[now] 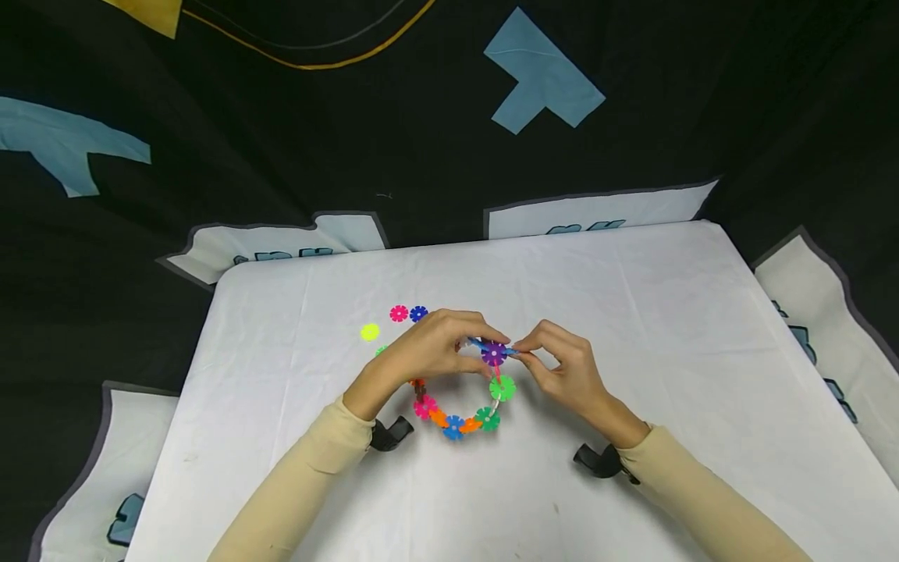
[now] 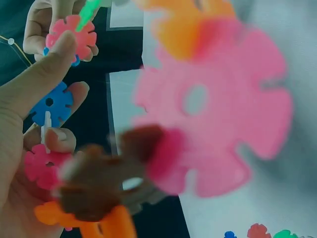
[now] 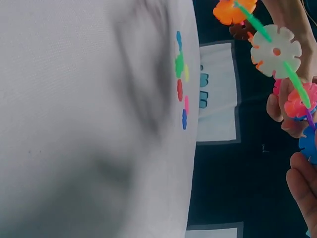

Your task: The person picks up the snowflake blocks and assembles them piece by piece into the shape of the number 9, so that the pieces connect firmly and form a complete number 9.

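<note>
A loop of interlocking notched plastic discs (image 1: pixel 454 427) in pink, orange, blue, green, brown and white hangs between the two hands. My left hand (image 1: pixel 438 343) grips its upper part, thumb and fingers around the discs. In the left wrist view, a blue disc (image 2: pixel 52 105) sits among the left fingers, and a large pink disc (image 2: pixel 262 114) looms blurred close to the camera. The right hand (image 1: pixel 565 367) pinches a blue disc at the loop's right side, beside a purple disc (image 1: pixel 494 353). A white disc (image 3: pixel 276 51) joined to green ones shows in the right wrist view.
Loose discs lie on the white-covered table (image 1: pixel 667 328) beyond the left hand: a pink one (image 1: pixel 399 313), a dark blue one (image 1: pixel 418 314) and a yellow one (image 1: pixel 370 332). A black curtain (image 1: pixel 421 156) with blue patches hangs behind the table.
</note>
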